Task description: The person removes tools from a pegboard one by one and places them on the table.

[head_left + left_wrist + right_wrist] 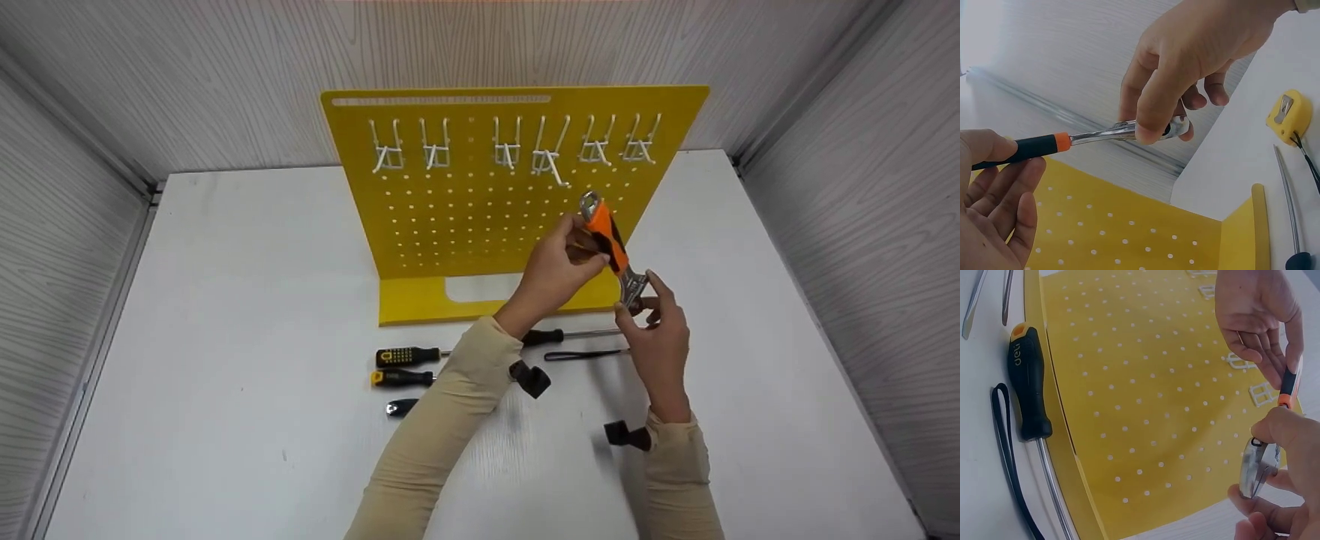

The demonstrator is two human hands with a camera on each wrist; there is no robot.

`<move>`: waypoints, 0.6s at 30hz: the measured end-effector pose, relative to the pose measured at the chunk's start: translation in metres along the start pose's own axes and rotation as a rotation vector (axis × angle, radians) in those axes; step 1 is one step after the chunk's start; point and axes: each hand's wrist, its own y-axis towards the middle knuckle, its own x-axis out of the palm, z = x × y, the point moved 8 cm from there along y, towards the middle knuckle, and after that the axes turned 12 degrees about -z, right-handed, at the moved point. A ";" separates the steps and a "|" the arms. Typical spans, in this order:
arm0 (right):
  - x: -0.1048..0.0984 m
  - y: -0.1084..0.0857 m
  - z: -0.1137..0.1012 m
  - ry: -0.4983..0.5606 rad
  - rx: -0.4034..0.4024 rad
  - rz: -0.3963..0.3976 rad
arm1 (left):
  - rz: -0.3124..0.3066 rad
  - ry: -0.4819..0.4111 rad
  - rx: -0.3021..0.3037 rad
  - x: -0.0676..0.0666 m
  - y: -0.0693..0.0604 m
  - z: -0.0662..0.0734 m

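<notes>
An adjustable wrench [606, 232] with an orange and black handle is held in the air, slanting, in front of the yellow pegboard. My left hand [559, 262] pinches its handle between thumb and fingers. Lower down, my right hand [660, 330] grips the metal head [1258, 467] with thumb and fingertips. The handle's holed end points up towards the hooks [553, 161], apart from them. In the left wrist view, the left hand [999, 208] holds the dark grip while the right hand [1185, 62] partly covers the head.
The yellow pegboard [442, 225] stands on the white table with a row of white hooks. Several screwdrivers [405, 356] lie before its base, partly behind the left forearm. A yellow tape measure [1292, 118] with a black strap [1008, 455] lies near the right hand.
</notes>
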 end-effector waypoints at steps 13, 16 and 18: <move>-0.008 -0.001 0.007 -0.005 -0.041 -0.008 | -0.030 -0.035 -0.043 -0.003 -0.012 -0.017; -0.009 -0.002 0.009 -0.028 -0.032 -0.026 | -0.048 -0.057 -0.048 -0.002 -0.016 -0.020; -0.008 -0.002 0.010 -0.040 -0.031 -0.050 | -0.067 -0.072 -0.047 -0.002 -0.019 -0.022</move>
